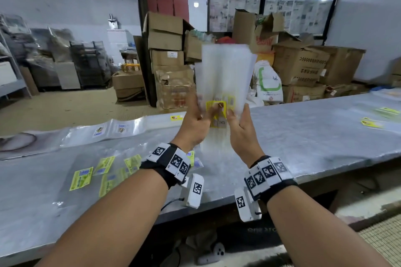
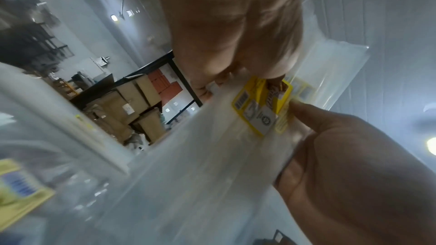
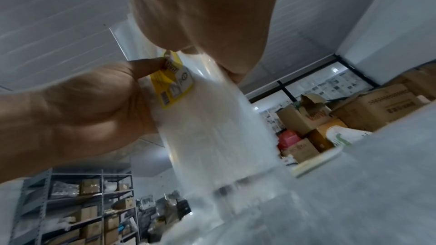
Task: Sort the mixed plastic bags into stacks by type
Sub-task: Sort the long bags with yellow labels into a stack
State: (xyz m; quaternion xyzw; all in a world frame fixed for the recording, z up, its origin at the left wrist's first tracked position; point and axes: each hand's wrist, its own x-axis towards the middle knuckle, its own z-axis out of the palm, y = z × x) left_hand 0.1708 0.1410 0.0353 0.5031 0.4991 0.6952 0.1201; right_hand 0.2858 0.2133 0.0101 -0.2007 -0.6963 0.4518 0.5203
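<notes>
Cardboard boxes (image 1: pixel 167 37) crowd the storeroom behind your grey metal surface (image 1: pixel 303 136), where yellow-labelled clear bags (image 1: pixel 104 171) lie loose. Fan the upright bundle of clear plastic bags with yellow labels (image 1: pixel 223 76) slowly, checking each label before separating. Your left hand (image 1: pixel 196 120) and right hand (image 1: pixel 242 128) both pinch its lower end, held above the surface.

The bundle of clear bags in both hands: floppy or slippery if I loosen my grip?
The bundle of clear bags looks thin and glossy, so sheets probably slide apart. It stands upright fanned while the left hand and right hand hold its bottom; likely light, somewhat self-supporting, floppy singly.
</notes>
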